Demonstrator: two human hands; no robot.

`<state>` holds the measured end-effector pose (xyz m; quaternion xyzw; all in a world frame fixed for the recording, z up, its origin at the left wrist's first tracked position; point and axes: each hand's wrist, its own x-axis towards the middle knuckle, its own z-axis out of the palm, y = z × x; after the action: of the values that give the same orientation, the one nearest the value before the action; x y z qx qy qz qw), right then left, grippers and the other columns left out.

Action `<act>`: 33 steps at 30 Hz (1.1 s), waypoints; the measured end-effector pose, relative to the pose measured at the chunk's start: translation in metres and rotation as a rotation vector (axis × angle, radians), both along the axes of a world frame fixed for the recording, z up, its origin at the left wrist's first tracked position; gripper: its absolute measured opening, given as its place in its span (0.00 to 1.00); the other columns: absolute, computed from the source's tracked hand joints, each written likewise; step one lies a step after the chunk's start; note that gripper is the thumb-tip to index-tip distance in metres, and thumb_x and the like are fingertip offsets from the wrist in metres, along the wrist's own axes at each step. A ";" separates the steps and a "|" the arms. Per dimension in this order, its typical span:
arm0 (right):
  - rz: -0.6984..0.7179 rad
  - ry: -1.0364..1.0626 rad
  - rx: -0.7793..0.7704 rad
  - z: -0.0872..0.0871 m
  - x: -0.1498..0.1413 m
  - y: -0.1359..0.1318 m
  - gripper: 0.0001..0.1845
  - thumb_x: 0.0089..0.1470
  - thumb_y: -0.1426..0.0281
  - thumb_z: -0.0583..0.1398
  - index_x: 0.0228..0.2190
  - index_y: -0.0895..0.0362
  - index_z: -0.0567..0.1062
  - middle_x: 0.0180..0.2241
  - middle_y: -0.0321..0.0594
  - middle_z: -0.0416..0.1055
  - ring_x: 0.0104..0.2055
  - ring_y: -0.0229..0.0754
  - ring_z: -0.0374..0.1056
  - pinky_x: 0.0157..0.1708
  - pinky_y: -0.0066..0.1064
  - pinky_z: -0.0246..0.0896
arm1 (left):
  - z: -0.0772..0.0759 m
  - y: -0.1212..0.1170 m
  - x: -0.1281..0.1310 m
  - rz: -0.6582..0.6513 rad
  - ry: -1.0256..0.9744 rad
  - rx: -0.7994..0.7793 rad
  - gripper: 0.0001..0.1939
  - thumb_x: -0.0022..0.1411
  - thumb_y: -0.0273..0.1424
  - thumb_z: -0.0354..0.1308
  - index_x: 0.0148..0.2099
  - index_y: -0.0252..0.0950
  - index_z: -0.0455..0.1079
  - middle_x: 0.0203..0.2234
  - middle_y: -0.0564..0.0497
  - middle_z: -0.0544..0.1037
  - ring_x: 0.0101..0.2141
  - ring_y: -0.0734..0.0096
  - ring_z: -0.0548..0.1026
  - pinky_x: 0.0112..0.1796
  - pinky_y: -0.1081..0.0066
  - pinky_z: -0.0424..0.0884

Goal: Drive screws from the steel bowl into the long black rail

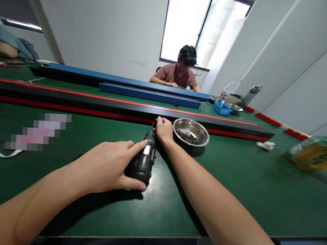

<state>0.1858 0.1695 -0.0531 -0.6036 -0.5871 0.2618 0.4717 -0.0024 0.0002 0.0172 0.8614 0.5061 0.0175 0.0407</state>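
Note:
My left hand [112,165] is wrapped round a black cordless drill [145,160], which points away from me over the table. Close beside the drill's bit, my right hand [164,130] has its fingers pinched together at the near side of a long black and red bar [120,107]. Whatever is between those fingertips is too small or hidden to name. Just right of that hand stands a round metal bowl [192,125] with many small dark pieces [187,137], which look like screws, in its bottom.
Blue bars [151,95] lie behind the black one. A blue basket [222,108] and a plastic bottle [226,91] stand at the back right, near a crumpled tissue [265,145] and a yellow-green package [313,154]. A person [177,75] sits across the green table [231,186].

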 end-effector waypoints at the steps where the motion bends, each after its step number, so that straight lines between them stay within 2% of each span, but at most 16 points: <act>1: -0.008 -0.008 -0.001 0.001 0.000 -0.001 0.22 0.69 0.59 0.53 0.38 0.56 0.84 0.29 0.44 0.80 0.36 0.48 0.78 0.43 0.33 0.69 | -0.001 0.001 0.002 -0.009 0.021 0.007 0.56 0.56 0.68 0.59 0.78 0.48 0.53 0.58 0.41 0.81 0.52 0.42 0.82 0.50 0.54 0.76; 5: -0.028 -0.029 0.000 0.004 -0.001 -0.004 0.23 0.69 0.59 0.53 0.36 0.56 0.84 0.31 0.44 0.81 0.37 0.48 0.77 0.44 0.33 0.67 | -0.002 0.005 0.007 -0.018 0.069 0.040 0.56 0.60 0.68 0.55 0.79 0.41 0.51 0.60 0.36 0.79 0.54 0.39 0.80 0.50 0.52 0.76; 10: -0.024 -0.026 0.022 0.003 -0.002 -0.003 0.23 0.70 0.60 0.53 0.36 0.57 0.85 0.37 0.47 0.83 0.40 0.47 0.78 0.46 0.32 0.66 | -0.003 0.008 0.007 -0.038 0.083 0.068 0.56 0.62 0.68 0.52 0.79 0.38 0.51 0.60 0.35 0.79 0.55 0.39 0.80 0.51 0.51 0.76; 14: -0.008 -0.033 0.018 0.002 -0.002 -0.001 0.24 0.71 0.61 0.53 0.37 0.58 0.86 0.40 0.48 0.84 0.41 0.46 0.79 0.47 0.31 0.66 | -0.007 0.011 0.007 -0.044 0.113 0.096 0.56 0.62 0.69 0.50 0.79 0.38 0.51 0.58 0.35 0.80 0.54 0.41 0.81 0.49 0.53 0.77; 21: 0.000 -0.038 -0.003 0.003 -0.002 -0.003 0.24 0.71 0.62 0.52 0.37 0.58 0.86 0.40 0.49 0.84 0.46 0.46 0.79 0.50 0.30 0.66 | -0.014 0.015 0.008 -0.053 0.192 0.153 0.59 0.60 0.72 0.46 0.80 0.39 0.47 0.53 0.37 0.80 0.45 0.42 0.83 0.42 0.53 0.78; 33: 0.007 -0.060 -0.009 0.007 -0.003 -0.008 0.24 0.71 0.61 0.53 0.35 0.57 0.86 0.40 0.49 0.84 0.48 0.48 0.79 0.52 0.32 0.67 | -0.014 0.017 0.008 -0.057 0.207 0.147 0.60 0.59 0.73 0.45 0.80 0.39 0.47 0.51 0.38 0.80 0.44 0.44 0.83 0.42 0.56 0.77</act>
<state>0.1830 0.1618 -0.0464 -0.6113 -0.6018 0.2479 0.4503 0.0052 0.0176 0.0034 0.8732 0.4803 -0.0357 -0.0743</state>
